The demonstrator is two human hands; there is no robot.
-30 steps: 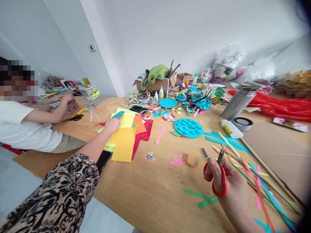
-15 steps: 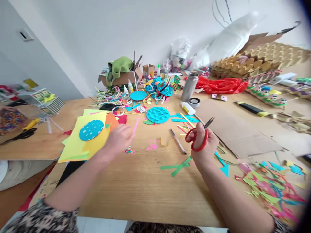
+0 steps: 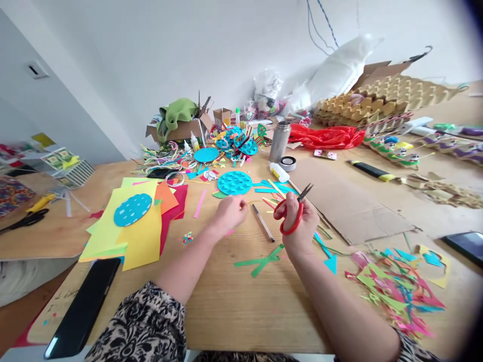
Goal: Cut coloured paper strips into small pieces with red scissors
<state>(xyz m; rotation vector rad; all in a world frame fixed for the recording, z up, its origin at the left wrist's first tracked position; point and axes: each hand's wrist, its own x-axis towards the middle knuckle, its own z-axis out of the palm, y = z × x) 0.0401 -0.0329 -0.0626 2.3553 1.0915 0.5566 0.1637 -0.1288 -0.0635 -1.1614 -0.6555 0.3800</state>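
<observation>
My right hand [image 3: 301, 226] grips red-handled scissors [image 3: 292, 221], their dark blades pointing up and to the right. My left hand [image 3: 229, 216] is over the middle of the table, its fingers drawn together. A bit of yellow shows at its fingertips, but I cannot make out whether it is held. Just beyond it lies a dimpled blue paper disc [image 3: 234, 183]. A pen [image 3: 263, 223] rests between the hands. To the left lies a pink paper strip [image 3: 199, 203], with a small heap of coloured bits [image 3: 187, 238] nearer me. Two green strips [image 3: 260, 261] cross in front.
Coloured paper sheets [image 3: 141, 246] bear a spotted blue disc [image 3: 133, 210] at left, near a black phone [image 3: 85, 306]. Paper scraps [image 3: 400, 286] and cardboard [image 3: 350, 211] are at right. A steel flask [image 3: 280, 142], tape roll [image 3: 288, 163] and egg trays [image 3: 377, 105] stand farther back.
My left hand has moved right, from beside the pink strip to the middle, over where a small yellow piece lay. The pink strip lies clear of it. My right hand still holds the scissors.
</observation>
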